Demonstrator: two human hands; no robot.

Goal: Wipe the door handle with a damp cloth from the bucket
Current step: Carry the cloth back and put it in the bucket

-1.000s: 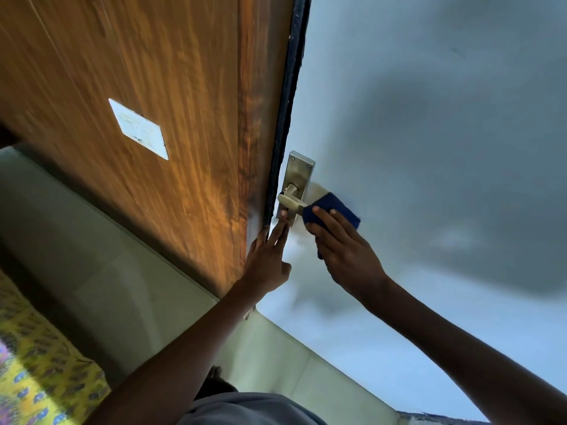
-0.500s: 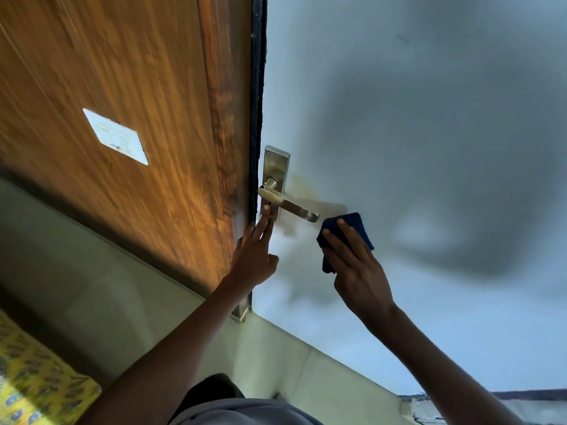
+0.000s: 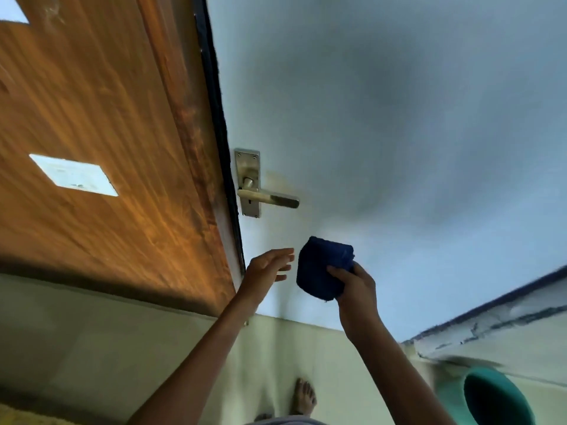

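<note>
A brass lever door handle (image 3: pixel 270 198) on its metal backplate (image 3: pixel 247 167) is mounted on the pale blue door (image 3: pixel 383 118), close to the door's dark edge. My right hand (image 3: pixel 356 286) grips a folded dark blue cloth (image 3: pixel 322 265), held below the handle and clear of it. My left hand (image 3: pixel 267 266) hovers just left of the cloth, fingers spread, holding nothing and off the door's edge. A green bucket (image 3: pixel 497 397) stands on the floor at the lower right, partly cut off by the frame.
A brown wooden panel (image 3: pixel 107 118) with a white switch plate (image 3: pixel 73 174) fills the left side. Pale floor tiles (image 3: pixel 92 348) lie below. My bare foot (image 3: pixel 303 397) stands near the door's bottom. A blue-trimmed ledge (image 3: pixel 491 314) runs at the right.
My right hand has drawn the cloth down and away from the handle. My left hand has come off the door's edge and dropped beside the cloth. The view has tilted down, showing the bucket.
</note>
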